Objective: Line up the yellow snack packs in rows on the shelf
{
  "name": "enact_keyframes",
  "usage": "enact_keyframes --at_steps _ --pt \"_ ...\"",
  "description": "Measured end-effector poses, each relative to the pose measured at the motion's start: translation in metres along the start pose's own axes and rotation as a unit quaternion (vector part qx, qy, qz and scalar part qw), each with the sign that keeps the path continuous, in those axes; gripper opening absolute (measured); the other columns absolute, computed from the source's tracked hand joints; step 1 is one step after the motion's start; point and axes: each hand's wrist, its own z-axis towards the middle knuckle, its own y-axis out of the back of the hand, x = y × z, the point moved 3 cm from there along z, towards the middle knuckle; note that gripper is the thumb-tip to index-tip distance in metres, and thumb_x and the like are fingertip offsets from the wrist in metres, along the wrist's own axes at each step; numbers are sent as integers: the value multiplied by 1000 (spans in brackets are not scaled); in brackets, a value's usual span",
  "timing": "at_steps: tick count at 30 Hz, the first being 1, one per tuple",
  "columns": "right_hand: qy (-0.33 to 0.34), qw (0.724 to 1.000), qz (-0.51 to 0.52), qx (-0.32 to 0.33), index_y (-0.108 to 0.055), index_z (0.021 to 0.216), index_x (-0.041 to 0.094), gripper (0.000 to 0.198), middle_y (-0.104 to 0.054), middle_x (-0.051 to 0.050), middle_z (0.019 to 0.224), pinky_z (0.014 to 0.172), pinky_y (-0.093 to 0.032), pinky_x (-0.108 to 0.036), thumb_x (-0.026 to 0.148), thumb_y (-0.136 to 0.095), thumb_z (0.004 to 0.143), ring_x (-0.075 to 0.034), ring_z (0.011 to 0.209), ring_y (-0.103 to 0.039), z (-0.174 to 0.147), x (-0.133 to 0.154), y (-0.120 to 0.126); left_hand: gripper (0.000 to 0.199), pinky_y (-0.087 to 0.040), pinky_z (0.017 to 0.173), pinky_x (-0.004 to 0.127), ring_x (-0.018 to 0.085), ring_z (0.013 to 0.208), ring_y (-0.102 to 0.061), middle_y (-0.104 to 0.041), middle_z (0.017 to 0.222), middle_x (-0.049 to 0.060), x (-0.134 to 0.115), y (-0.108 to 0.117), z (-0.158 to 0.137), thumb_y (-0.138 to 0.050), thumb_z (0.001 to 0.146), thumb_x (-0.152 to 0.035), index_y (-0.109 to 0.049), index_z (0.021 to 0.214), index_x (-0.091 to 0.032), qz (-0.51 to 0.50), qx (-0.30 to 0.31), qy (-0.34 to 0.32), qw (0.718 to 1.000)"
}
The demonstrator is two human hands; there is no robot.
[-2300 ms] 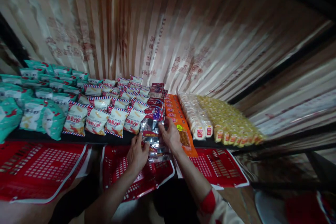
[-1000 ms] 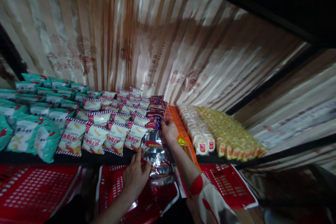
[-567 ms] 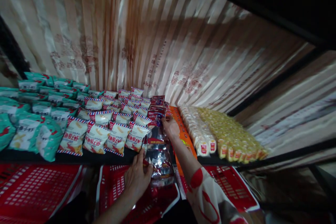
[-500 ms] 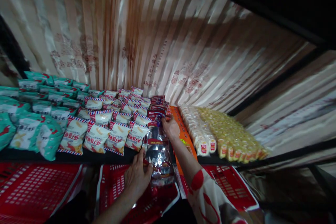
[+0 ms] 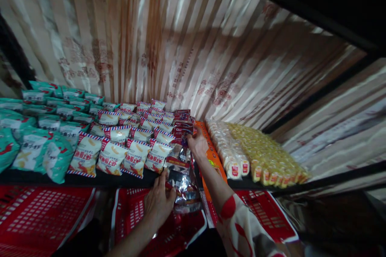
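My right hand [image 5: 198,144] reaches over the shelf, its fingers closed on the right edge of a dark red snack packet [image 5: 181,129]. More dark red packets [image 5: 182,115] stand behind that one. Shiny, partly clear packets [image 5: 182,182] run toward me from it and overhang the shelf's front edge. At their left side, lower down, my left hand [image 5: 159,200] is closed with its thumb against a packet edge; the fingertips are partly hidden. White bags with red lettering [image 5: 158,156] stand just left of both hands, and an orange box [image 5: 208,148] lies under my right forearm.
Teal snack bags [image 5: 33,146] fill the shelf's left end. Rows of white wrapped snacks [image 5: 230,152] and yellow wrapped snacks [image 5: 265,152] lie on the right. Below are red baskets [image 5: 39,217]. A pleated curtain [image 5: 135,48] backs the shelf; a dark beam crosses the upper right.
The dark red packet in my right hand has shifted slightly right and tilted. My left hand has barely moved.
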Motion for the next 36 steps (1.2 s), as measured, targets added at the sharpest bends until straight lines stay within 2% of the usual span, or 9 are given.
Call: enact_keyframes --at_steps 4,12,17,23,28,31,33,36 --pt "-3 1000 -3 -2 -50 125 26 48 -69 -5 91 74 -46 -33 38 -47 79 -25 91 -64 2 1 1 57 -44 85 28 21 113 -53 -45 136 8 2 -2 2 -39 85 -38 -30 139 -21 -7 1 0 1000" --pt "13 999 -20 28 -45 129 24 51 -69 -7 93 72 -47 -32 36 -48 79 -26 92 -64 7 7 -12 58 -43 87 29 22 114 -52 -44 136 9 1 -1 1 -38 84 -39 -31 138 -19 5 -9 -8 1000" --pt "25 998 -35 36 -40 133 21 57 -69 -9 94 73 -46 -35 45 -45 82 -27 91 -64 -1 -4 -13 58 -43 86 29 22 113 -52 -46 132 10 0 -2 1 -39 84 -41 -33 137 -18 21 -15 -13 1000" --pt "29 999 -21 26 -31 137 22 63 -69 -6 91 73 -45 -33 49 -44 82 -24 88 -65 -14 -17 -11 57 -39 93 28 21 118 -46 -47 129 11 1 0 0 -41 83 -40 -36 135 -16 29 -24 -16 999" --pt "60 997 44 -14 -35 136 19 63 -66 -6 95 72 -45 -31 49 -45 81 -21 85 -63 -29 -32 -7 56 -41 91 30 21 118 -46 -47 129 10 2 1 -4 -40 85 -38 -35 136 -17 47 -35 -22 998" --pt "70 991 103 -42 -41 132 16 63 -65 -7 95 72 -46 -32 50 -45 79 -21 82 -62 -43 -47 -2 54 -43 88 34 25 116 -45 -46 130 12 0 7 -7 -40 85 -36 -37 134 -15 94 -68 -48 992" --pt "67 987 138 -50 -44 130 16 62 -65 -8 95 71 -47 -33 51 -46 78 -21 79 -62 -54 -59 1 47 -44 85 36 26 110 -47 -52 121 12 -1 14 -10 -39 86 -34 -44 129 -14 134 -93 -79 983" --pt "62 981 177 -58 -46 127 16 60 -64 -8 95 72 -47 -34 49 -45 78 -20 77 -61 -76 -78 6 35 -45 80 37 26 97 -51 -59 100 10 -1 23 -17 -36 87 -32 -59 108 -15 179 -113 -110 971"
